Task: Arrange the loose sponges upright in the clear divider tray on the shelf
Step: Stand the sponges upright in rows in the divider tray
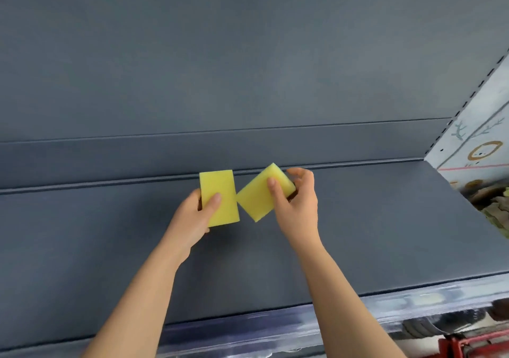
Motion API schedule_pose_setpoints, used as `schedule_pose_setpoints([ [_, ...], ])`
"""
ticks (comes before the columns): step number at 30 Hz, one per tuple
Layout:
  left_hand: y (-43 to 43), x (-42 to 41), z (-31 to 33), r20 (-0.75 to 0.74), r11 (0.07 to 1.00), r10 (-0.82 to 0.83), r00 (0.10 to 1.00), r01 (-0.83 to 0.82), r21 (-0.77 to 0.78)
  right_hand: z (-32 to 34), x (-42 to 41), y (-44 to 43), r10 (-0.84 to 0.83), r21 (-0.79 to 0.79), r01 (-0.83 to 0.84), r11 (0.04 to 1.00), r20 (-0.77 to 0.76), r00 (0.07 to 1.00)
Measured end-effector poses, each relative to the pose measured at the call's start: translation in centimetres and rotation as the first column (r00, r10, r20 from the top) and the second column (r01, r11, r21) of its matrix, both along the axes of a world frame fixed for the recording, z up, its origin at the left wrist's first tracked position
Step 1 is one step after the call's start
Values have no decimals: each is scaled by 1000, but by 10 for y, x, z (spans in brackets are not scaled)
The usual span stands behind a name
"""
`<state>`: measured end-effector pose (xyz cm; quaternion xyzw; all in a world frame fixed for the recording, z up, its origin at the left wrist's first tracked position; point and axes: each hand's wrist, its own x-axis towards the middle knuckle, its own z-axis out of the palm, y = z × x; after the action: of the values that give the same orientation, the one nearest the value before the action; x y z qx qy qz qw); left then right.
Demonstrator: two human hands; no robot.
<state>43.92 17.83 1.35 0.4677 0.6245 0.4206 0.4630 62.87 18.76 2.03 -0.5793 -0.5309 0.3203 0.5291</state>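
Left hand [192,215] pinches the upright yellow foam sponge [218,183], right hand [298,206] the tilted sponge [255,202].

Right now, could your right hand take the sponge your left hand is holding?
Probably not yet. The upright sponge in the left hand is close, nearly corner to corner with the tilted sponge, and nothing lies between them, but the right hand is full: its fingers grip that tilted sponge.
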Motion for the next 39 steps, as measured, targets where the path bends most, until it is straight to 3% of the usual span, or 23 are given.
schedule_pose_setpoints([
  [9, -106, -130, 6, 48, 939, 320, 946, -323, 115, 15, -141, -40, 351, 41, -349, 936, -59, 934],
  [16, -205, -239, 7, 29, 865, 468, 883, -464, 192, 14, -263, -107, 531, 1, -532, 847, -48, 846],
  [27, -344, -393, -2, 15, 776, 601, 799, -589, 225, 4, -440, -219, 706, -5, -706, 708, 21, 708],
  [39, -400, -529, -3, 66, 673, 706, 705, -697, 247, 9, -600, -257, 825, -23, -825, 565, 47, 564],
])
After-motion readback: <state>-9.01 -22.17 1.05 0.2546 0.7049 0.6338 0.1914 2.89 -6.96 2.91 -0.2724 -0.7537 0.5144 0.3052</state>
